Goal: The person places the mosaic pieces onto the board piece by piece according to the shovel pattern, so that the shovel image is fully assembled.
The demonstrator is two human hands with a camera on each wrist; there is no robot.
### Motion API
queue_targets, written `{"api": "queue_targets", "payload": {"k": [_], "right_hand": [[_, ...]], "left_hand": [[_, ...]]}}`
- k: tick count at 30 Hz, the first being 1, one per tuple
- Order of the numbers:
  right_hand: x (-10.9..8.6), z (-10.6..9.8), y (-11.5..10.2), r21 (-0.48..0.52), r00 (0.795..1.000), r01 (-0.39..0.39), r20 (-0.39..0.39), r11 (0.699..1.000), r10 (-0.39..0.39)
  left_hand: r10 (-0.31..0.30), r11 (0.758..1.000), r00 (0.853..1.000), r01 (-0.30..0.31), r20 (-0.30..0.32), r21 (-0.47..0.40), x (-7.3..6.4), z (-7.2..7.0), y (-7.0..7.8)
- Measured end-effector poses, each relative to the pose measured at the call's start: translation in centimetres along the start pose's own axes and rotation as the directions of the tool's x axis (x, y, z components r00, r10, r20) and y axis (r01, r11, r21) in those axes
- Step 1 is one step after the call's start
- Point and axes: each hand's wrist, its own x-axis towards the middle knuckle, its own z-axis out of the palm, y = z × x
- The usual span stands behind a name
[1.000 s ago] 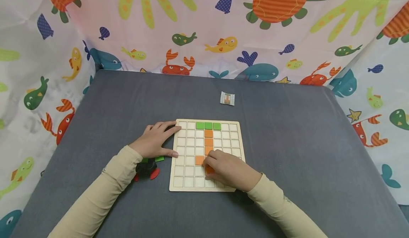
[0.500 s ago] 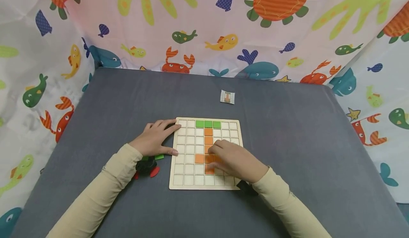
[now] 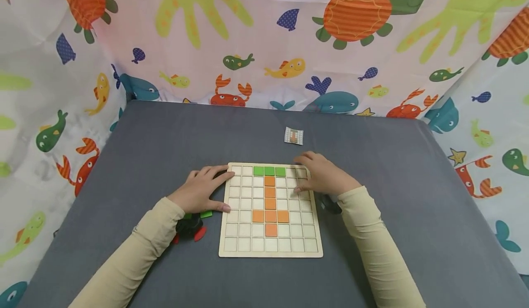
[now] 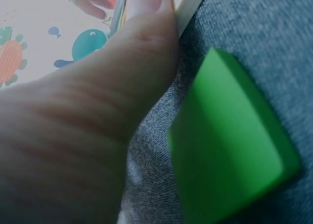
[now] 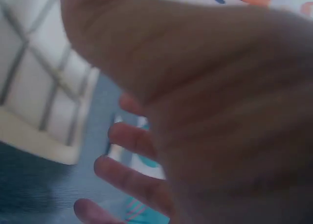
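A wooden grid board [image 3: 270,254] lies flat on the grey cloth. Three green square tiles [image 3: 269,171] sit in its top row, with a column of orange tiles [image 3: 270,204] below and one more orange tile on each side low in that column. My left hand [image 3: 200,188] rests along the board's left edge, fingers spread. Close to its thumb, the left wrist view shows a loose green tile [image 4: 230,141]. Over the board's upper right corner is my right hand [image 3: 324,175], fingers apart and holding nothing; the right wrist view shows the loose fingers [image 5: 132,182] beyond the board's edge.
A small card [image 3: 294,136] printed with a grid pattern lies behind the board. Red pieces [image 3: 200,233] show beside the left wrist, partly hidden by the sleeve and a dark wrist camera. Curtains [image 3: 256,32] with sea animals surround the table [image 3: 405,216].
My right hand has moved from the orange tiles up and right to the board's corner. An orange tile now shows right of the column. The left hand has stayed put.
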Motion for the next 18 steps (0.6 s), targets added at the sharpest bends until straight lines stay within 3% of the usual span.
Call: {"api": "queue_targets", "payload": {"k": [5, 13, 18], "right_hand": [[0.3, 1.5, 0.7, 0.011, 0.999, 0.03, 0.04, 0.999, -0.03], [0.4, 2.0, 0.2, -0.054, 0.999, 0.001, 0.049, 0.999, 0.002], [0.4, 1.9, 0.1, -0.027, 0.999, -0.012, 0.048, 1.0, 0.014]], "left_hand": [[-0.005, 1.0, 1.0, 0.005, -0.001, -0.004, 0.0, 0.2, 0.1], [0.009, 0.999, 1.0, -0.01, -0.014, -0.044, 0.0, -0.7, 0.5], [-0.035, 0.998, 0.999, 0.036, 0.013, -0.046, -1.4, -2.1, 0.3]]}}
